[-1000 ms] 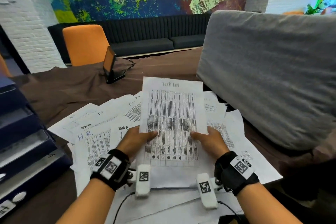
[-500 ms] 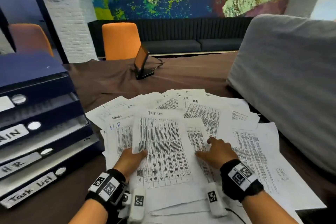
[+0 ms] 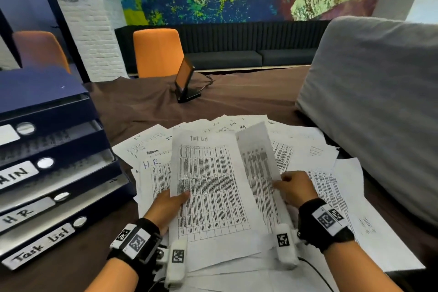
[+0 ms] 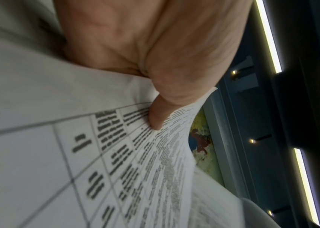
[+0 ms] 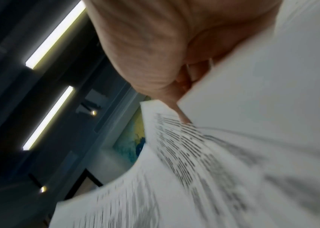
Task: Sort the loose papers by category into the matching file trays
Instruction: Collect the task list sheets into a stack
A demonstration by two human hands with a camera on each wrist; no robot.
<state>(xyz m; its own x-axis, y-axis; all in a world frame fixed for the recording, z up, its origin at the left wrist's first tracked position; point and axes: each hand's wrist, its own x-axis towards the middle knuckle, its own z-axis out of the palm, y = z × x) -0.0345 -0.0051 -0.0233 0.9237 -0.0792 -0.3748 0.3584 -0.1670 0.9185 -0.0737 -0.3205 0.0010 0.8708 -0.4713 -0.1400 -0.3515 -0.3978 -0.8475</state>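
1. The Task List sheet [image 3: 208, 182], a white page printed with a dense table, is held above the scattered papers [image 3: 315, 156] near the table's near edge, its long axis running away from the person and its handwritten heading at the far end.
2. The left hand [image 3: 169, 204] pinches the sheet's left edge, thumb on the printed face and fingers beneath.
3. The right hand [image 3: 295, 188] pinches a second printed sheet [image 3: 257, 156] that stands tilted up just right of the first; its heading cannot be read.
4. The loose pages fan across the brown tablecloth [image 3: 147, 104]; some carry "H.R.", "Admin" and "IT" headings.
5. At the table's left edge stands a stack of dark blue file trays [image 3: 54, 149] with white labels, the lower ones reading "HR" and "Task List".
6. A grey cushion [image 3: 376, 102] lies along the right edge.
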